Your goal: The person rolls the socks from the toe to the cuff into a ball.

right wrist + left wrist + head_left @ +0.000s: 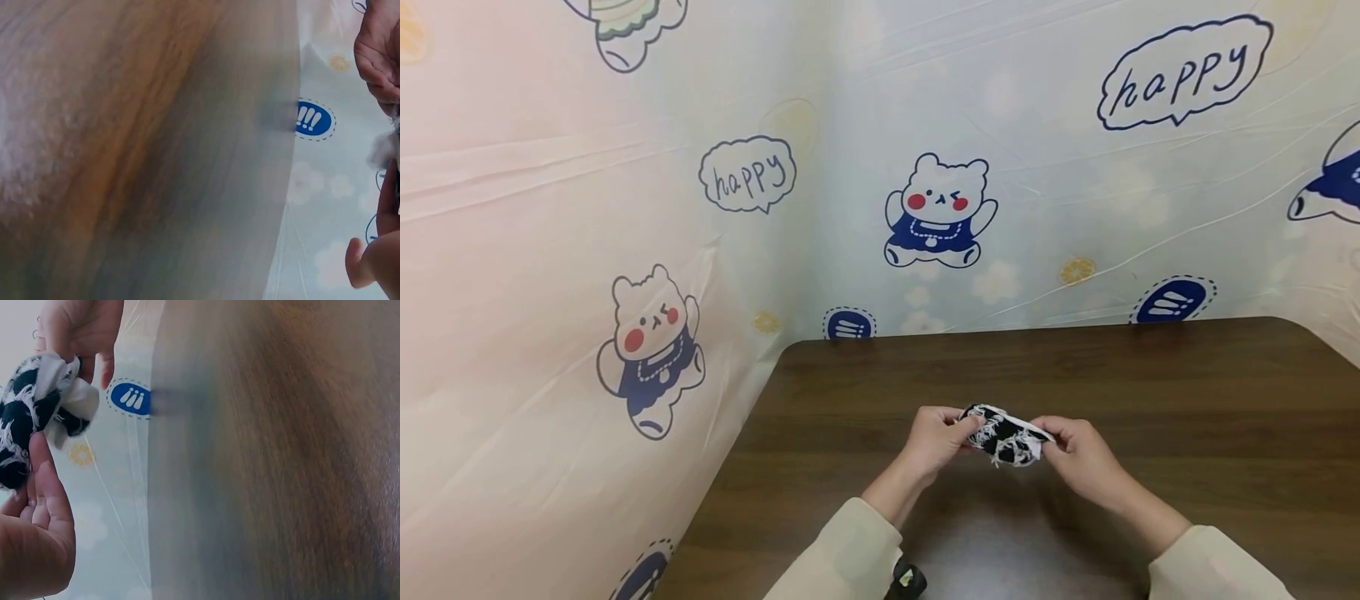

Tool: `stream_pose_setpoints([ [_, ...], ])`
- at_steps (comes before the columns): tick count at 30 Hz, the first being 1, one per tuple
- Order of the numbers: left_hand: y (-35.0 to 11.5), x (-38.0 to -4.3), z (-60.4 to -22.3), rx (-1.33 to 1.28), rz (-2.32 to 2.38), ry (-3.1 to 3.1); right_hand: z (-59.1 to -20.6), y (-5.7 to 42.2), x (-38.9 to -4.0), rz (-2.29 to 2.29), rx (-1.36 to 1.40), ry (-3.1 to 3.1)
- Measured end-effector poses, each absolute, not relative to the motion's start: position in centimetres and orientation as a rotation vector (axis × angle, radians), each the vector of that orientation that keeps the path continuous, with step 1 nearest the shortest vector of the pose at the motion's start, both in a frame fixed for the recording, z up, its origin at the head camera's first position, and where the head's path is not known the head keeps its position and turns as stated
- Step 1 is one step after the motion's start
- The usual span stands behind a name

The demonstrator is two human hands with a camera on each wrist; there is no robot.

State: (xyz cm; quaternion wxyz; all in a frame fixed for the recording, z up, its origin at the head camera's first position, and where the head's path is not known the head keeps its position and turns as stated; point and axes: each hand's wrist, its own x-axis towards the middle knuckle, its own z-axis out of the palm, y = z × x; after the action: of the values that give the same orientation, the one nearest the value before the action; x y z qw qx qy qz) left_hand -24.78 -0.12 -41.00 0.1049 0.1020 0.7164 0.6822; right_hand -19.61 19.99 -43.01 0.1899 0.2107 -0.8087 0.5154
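Note:
A small black-and-white sock (pixel 1003 437), with loose white threads over its surface and a white edge, is held above the table between both hands. My left hand (pixel 936 437) pinches its left end, thumb on the near face. At the other end, my right hand (pixel 1078 458) grips the edge between thumb and fingers. In the left wrist view, the bunched sock (pixel 28 409) shows a white part near the right hand (pixel 81 328), above the left hand (pixel 44 519). Only a blurred sliver of it shows in the right wrist view, between the left hand (pixel 378 56) and right hand (pixel 384 256).
A dark brown wooden table (pixel 865 375) lies beneath the hands. Pale printed sheeting (pixel 1045 183) with cartoon bears hangs behind it and on the left. A small black object (pixel 907 581) shows beside the left sleeve (pixel 850 550).

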Motion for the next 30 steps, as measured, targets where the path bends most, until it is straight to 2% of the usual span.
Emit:
stream_pose_setpoints([
  [10,0.19,-24.8,-41.11,0.355,2.0,2.154,-42.98,20.3,-20.0,1.467,0.925,-2.236],
  [21,-0.18,-24.96,-41.39,0.42,1.964,2.204,-42.86,19.87,-19.49,1.189,0.739,-2.263],
  [26,-0.35,-24.96,-41.58,0.412,1.975,2.189,-42.79,19.97,-19.46,1.233,0.703,-2.294],
  [30,-0.43,-24.91,-41.68,0.429,1.968,2.176,-42.8,20.23,-19.53,1.416,0.784,-2.249],
])
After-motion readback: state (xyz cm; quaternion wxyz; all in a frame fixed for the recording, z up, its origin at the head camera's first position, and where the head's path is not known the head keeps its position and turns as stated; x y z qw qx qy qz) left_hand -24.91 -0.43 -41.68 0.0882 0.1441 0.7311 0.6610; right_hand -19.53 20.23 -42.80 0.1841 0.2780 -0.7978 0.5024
